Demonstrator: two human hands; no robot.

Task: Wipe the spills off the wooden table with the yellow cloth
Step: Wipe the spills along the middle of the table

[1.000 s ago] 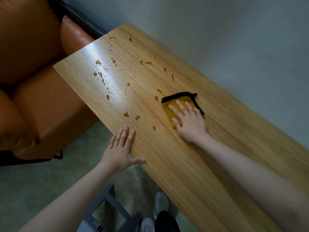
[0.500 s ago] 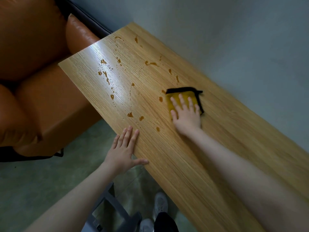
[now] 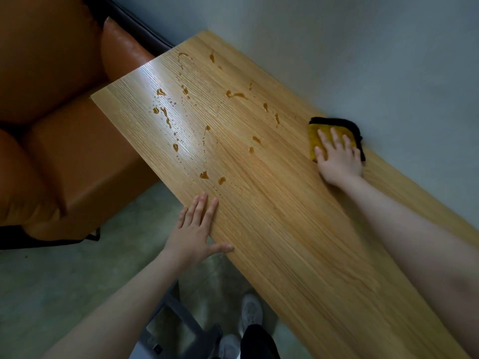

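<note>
A folded yellow cloth [image 3: 315,136] with a black edge lies on the wooden table [image 3: 285,229] near its far edge by the wall. My right hand [image 3: 338,158] presses flat on the cloth, fingers spread, covering most of it. Several amber spills [image 3: 204,174] dot the left half of the table, left of the cloth. My left hand [image 3: 197,229] rests flat at the table's near edge, fingers apart, holding nothing.
An orange leather sofa [image 3: 51,125] stands against the table's left end. A grey wall [image 3: 363,60] runs along the far edge. Below the near edge are green floor, a grey stool frame [image 3: 181,320] and my shoes [image 3: 250,312].
My right hand has slid the cloth away across the table toward the wall edge and to the right. The spill by the near edge below the cloth's earlier spot is gone. My left hand stays put.
</note>
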